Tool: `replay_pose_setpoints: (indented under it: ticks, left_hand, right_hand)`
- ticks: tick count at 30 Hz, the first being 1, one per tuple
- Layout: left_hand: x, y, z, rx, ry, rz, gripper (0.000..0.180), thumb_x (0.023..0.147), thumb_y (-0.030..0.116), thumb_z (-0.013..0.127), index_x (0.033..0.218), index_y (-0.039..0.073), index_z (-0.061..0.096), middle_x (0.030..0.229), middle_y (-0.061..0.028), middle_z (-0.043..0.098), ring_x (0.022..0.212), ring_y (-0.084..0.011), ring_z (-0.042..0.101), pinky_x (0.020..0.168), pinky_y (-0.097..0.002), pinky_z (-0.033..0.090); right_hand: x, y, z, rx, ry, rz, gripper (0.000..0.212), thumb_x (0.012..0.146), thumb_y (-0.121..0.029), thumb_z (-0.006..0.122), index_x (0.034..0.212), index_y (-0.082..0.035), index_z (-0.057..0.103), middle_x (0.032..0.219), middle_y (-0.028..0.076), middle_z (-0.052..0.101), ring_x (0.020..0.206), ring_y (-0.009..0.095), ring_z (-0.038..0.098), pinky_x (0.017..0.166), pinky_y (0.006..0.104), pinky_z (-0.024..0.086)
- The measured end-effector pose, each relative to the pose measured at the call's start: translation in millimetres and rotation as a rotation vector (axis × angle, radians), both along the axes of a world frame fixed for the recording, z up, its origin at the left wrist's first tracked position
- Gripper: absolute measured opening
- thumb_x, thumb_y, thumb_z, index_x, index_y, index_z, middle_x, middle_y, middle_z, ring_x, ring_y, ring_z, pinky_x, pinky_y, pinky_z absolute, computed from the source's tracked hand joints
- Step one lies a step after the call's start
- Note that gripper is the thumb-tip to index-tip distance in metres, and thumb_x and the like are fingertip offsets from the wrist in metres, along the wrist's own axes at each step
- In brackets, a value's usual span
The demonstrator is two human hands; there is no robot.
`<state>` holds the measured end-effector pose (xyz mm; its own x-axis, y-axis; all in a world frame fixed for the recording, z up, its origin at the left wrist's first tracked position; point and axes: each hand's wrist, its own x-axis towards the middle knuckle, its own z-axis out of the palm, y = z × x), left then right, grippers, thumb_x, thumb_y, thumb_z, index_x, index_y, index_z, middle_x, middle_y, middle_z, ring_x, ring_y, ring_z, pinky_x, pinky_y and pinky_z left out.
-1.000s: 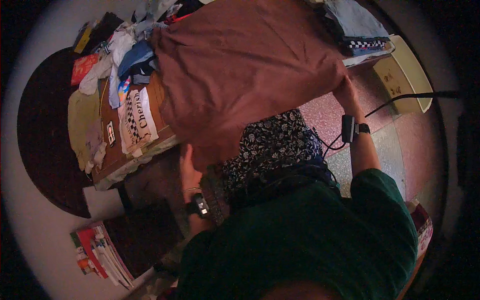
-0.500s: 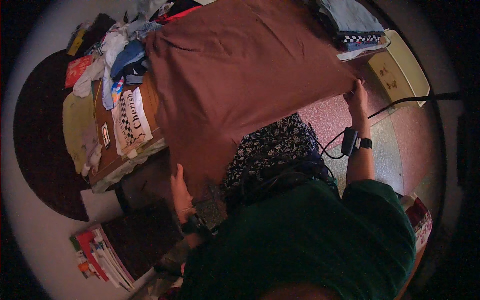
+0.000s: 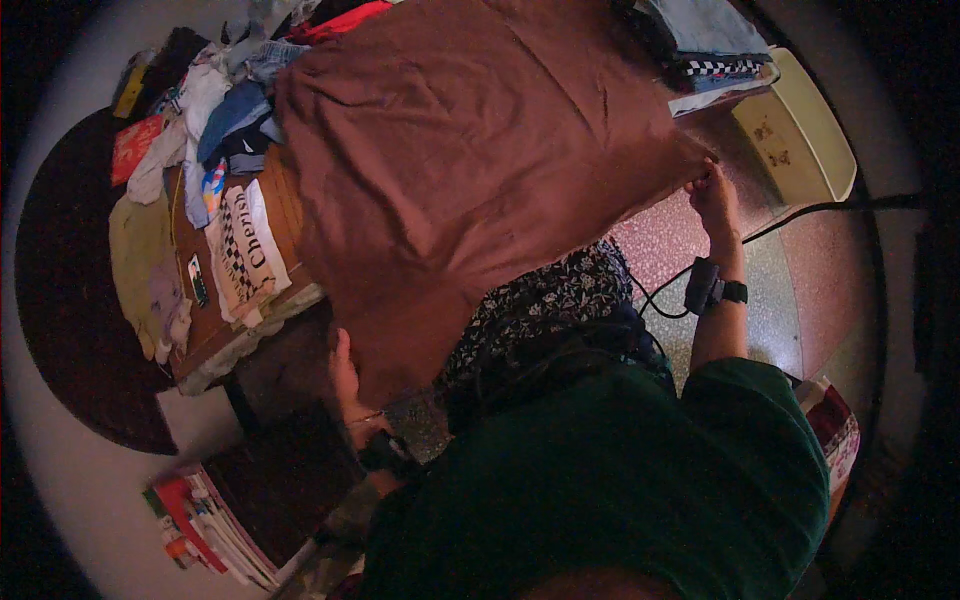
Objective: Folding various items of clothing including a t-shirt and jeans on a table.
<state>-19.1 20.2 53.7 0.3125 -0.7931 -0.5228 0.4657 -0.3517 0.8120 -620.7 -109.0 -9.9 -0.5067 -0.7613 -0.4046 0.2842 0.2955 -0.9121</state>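
Observation:
A large brown cloth (image 3: 470, 150) lies spread over the wooden table and hangs over its near side toward my lap, with folds running across its middle. My right hand (image 3: 714, 205) pinches its right corner, drawing that edge out in a point. At the near left corner, my left hand (image 3: 350, 385) grips the cloth with the thumb pointing up; the other fingers are mostly hidden. Below the cloth's near edge shows a black fabric with a pale floral pattern (image 3: 550, 290) over my lap.
A heap of mixed clothes (image 3: 235, 120) covers the table's left end, beside a printed beige cloth (image 3: 245, 250). Folded clothes (image 3: 715, 50) are stacked at the far right, near a cream plastic bin (image 3: 800, 130). A black cable (image 3: 790, 217) crosses the right side. Books (image 3: 215, 520) lie at lower left.
The brown cloth has slackened and wrinkled more across its middle. Both hands keep hold of its corners; the left one has shifted slightly left. The whole view has tilted a little.

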Motion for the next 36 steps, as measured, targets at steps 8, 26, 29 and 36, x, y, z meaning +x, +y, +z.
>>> replay_pose_setpoints:
  ticks: [8, 26, 29, 36]
  left_hand:
    - [-1, -80, 30, -0.227, 0.123, 0.035, 0.045, 0.099, 0.038, 0.049, 0.125, 0.001, 0.056, 0.124, -0.0102, 0.06, 0.114, -0.0234, 0.056, 0.099, -0.0377, 0.043]
    - [28, -306, -84, -0.245, 0.647, 0.168, 0.047, 0.102, 0.027, 0.042, 0.137, -0.003, 0.037, 0.14, -0.0167, 0.046, 0.121, -0.0286, 0.053, 0.104, -0.0415, 0.046]
    - [15, -289, -61, -0.27, 0.614, 0.1, 0.052, 0.102, 0.034, 0.044, 0.137, -0.004, 0.037, 0.143, -0.0201, 0.04, 0.125, -0.0331, 0.049, 0.108, -0.0417, 0.041]
    - [76, -170, -50, -0.18, -0.042, 0.131, 0.046, 0.095, 0.032, 0.058, 0.126, -0.001, 0.047, 0.123, -0.016, 0.054, 0.105, -0.0265, 0.058, 0.092, -0.0382, 0.05]
  right_hand:
    - [0, -61, 5, -0.54, -0.622, -0.074, 0.025, 0.1, -0.02, 0.049, 0.114, 0.001, 0.05, 0.105, 0.014, 0.059, 0.105, 0.024, 0.06, 0.091, 0.0311, 0.05]
    - [65, -194, -10, -0.313, -0.6, 0.041, 0.04, 0.103, -0.022, 0.035, 0.132, 0.004, 0.04, 0.14, 0.026, 0.041, 0.132, 0.039, 0.04, 0.112, 0.0455, 0.033]
    - [61, -176, -15, -0.395, -0.428, 0.03, 0.041, 0.103, -0.023, 0.032, 0.134, 0.004, 0.038, 0.138, 0.025, 0.043, 0.13, 0.039, 0.042, 0.109, 0.0458, 0.037]
    - [45, -94, -97, -0.253, 0.035, -0.124, 0.044, 0.096, -0.016, 0.054, 0.136, -0.003, 0.042, 0.131, 0.013, 0.054, 0.115, 0.028, 0.058, 0.093, 0.0375, 0.05]
